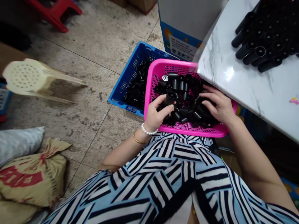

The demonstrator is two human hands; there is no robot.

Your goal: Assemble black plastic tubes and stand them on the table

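Observation:
A pink mesh basket (147, 102) rests at my lap, holding many small black cylindrical parts (181, 84). My left hand (157, 112) grips one black tube-shaped part (171, 97) between thumb and fingers, with its round hollow end facing up. Over the right side of the basket, my right hand (218, 102) reaches down into the loose black parts, thumb and fingers apart. Its fingertips touch the pile, and the dark parts under them are hard to tell apart. One part near the back left shows a silvery round end (165, 78).
A blue crate (127, 70) with more black parts stands behind the basket. To the right, a white marble-patterned table (224, 67) carries a stack of black tubes (260, 51). A printed carton (184, 37), a cream stool (25, 76), a red stool (54, 12) and tied sacks (35, 174) stand around.

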